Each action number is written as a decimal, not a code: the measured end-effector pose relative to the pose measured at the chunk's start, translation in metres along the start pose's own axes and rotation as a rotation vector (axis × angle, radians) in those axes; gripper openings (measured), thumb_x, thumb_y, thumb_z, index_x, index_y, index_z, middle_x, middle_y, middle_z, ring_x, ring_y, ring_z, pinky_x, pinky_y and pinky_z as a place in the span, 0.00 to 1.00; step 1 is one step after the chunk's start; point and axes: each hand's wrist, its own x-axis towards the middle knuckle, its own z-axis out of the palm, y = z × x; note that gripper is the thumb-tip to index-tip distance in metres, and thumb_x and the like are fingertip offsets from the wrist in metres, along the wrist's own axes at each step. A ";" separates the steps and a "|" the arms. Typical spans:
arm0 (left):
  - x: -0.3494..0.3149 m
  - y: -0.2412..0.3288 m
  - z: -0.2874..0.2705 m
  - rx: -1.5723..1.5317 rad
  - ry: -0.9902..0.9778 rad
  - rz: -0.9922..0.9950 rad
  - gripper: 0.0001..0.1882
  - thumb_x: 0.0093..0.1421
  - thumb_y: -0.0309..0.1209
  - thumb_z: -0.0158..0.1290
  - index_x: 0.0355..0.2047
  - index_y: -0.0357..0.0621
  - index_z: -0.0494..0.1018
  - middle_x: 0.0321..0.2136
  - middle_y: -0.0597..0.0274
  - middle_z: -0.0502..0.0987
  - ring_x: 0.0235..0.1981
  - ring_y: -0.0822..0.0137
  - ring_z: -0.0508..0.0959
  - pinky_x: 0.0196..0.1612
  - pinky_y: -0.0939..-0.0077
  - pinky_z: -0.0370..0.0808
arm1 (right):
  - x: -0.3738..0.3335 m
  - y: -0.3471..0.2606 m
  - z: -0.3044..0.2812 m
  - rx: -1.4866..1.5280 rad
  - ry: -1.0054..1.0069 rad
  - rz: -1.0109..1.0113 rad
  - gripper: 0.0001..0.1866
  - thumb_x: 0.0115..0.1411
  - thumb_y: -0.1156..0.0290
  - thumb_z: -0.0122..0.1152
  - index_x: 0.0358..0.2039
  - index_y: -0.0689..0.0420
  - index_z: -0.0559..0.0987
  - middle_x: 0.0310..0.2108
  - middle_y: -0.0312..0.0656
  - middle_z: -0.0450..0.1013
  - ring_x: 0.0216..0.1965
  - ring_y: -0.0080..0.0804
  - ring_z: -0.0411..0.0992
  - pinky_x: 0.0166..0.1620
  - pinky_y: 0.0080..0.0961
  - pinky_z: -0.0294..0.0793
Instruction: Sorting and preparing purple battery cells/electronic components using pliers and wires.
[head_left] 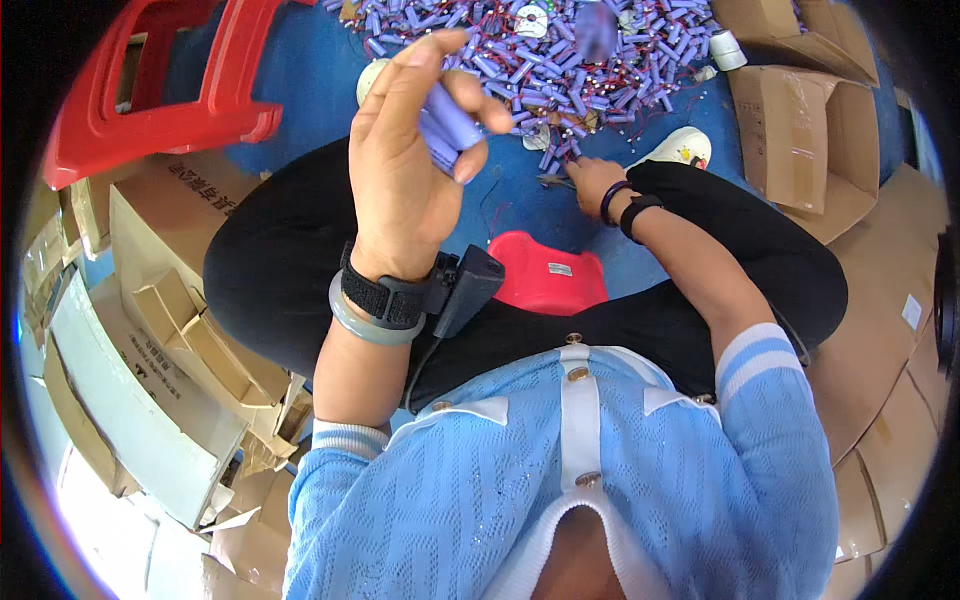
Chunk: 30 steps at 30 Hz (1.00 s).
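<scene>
Raised at the upper middle left, my left hand [400, 150] curls its fingers around a few purple cylindrical battery cells [450, 125]. My right hand [597, 185] reaches down to the near edge of a large pile of purple battery cells [620, 90], many with red wires. Its fingers are drawn together beside a small cluster of cells [560, 150]. A thin greyish piece shows at those fingertips, too small to identify. A blurred purple bundle [596, 32] appears over the far part of the pile.
A red plastic stool [545, 275] stands between my legs. Red plastic furniture [160, 110] is at the far left. Cardboard boxes [810, 140] line the right, with more cartons [190, 320] on the left. A white roll [727, 50] lies by the pile on the blue floor [320, 80].
</scene>
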 end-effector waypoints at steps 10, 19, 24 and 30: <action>-0.003 0.004 0.009 0.118 0.201 -0.130 0.08 0.60 0.34 0.49 0.33 0.43 0.67 0.17 0.68 0.67 0.14 0.73 0.70 0.12 0.83 0.59 | 0.056 -0.021 0.032 -0.288 0.142 -0.271 0.11 0.57 0.65 0.46 0.30 0.52 0.78 0.34 0.42 0.75 0.38 0.37 0.73 0.40 0.38 0.70; -0.004 -0.011 0.006 0.144 0.149 -0.108 0.09 0.61 0.33 0.52 0.37 0.41 0.72 0.18 0.68 0.70 0.16 0.76 0.72 0.12 0.88 0.57 | 0.039 0.000 0.003 0.233 0.071 -0.071 0.23 0.48 0.57 0.59 0.41 0.58 0.73 0.35 0.50 0.75 0.35 0.43 0.75 0.38 0.39 0.74; -0.002 -0.023 0.005 0.349 0.170 -0.096 0.12 0.60 0.34 0.51 0.39 0.40 0.73 0.18 0.70 0.72 0.14 0.81 0.69 0.13 0.88 0.57 | 0.000 -0.004 -0.139 1.182 0.086 -0.042 0.19 0.52 0.59 0.61 0.37 0.59 0.72 0.22 0.38 0.72 0.22 0.26 0.70 0.26 0.24 0.69; 0.003 -0.020 0.010 0.345 0.003 -0.083 0.12 0.60 0.35 0.53 0.41 0.41 0.73 0.23 0.69 0.72 0.17 0.80 0.70 0.14 0.88 0.58 | -0.067 -0.018 -0.207 1.801 -0.036 -0.377 0.09 0.58 0.70 0.57 0.38 0.57 0.70 0.30 0.37 0.70 0.26 0.25 0.69 0.30 0.23 0.71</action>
